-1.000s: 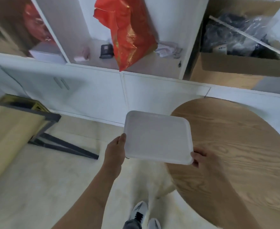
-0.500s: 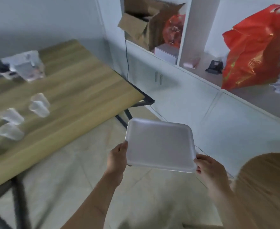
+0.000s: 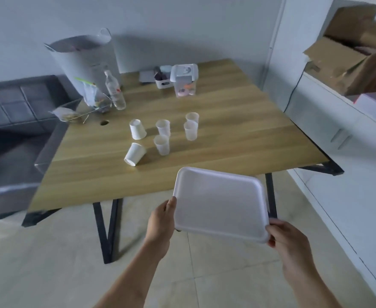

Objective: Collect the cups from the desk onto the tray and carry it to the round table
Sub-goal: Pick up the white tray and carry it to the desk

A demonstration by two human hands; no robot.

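**Inspector:** Tray [image 3: 220,203] — white, bare, held in the air in front of the near edge of the tabletop [image 3: 238,121], above the tiled floor [image 3: 49,263]. State of the hands?

**Assistant:** Left hand [image 3: 161,223] is closed on the tray's left edge, thumb on the rim. Right hand [image 3: 287,238] is closed on the near right corner, fingers wrapped over the lip. The tray tilts slightly, its right side lower.

**Inspector:** Cups?

**Assistant:** Six on the tabletop, clustered mid-surface. Four translucent cups [image 3: 162,144] stand upright in two near pairs. One white paper cup [image 3: 137,129] stands upside down; another paper cup [image 3: 134,154] lies tipped on its side, mouth toward the near edge.

**Inspector:** Other items?

**Assistant:** Far side — a plastic bottle [image 3: 115,92], a tall white bin [image 3: 82,61], a lidded clear container [image 3: 184,82]. All well apart from the tray.
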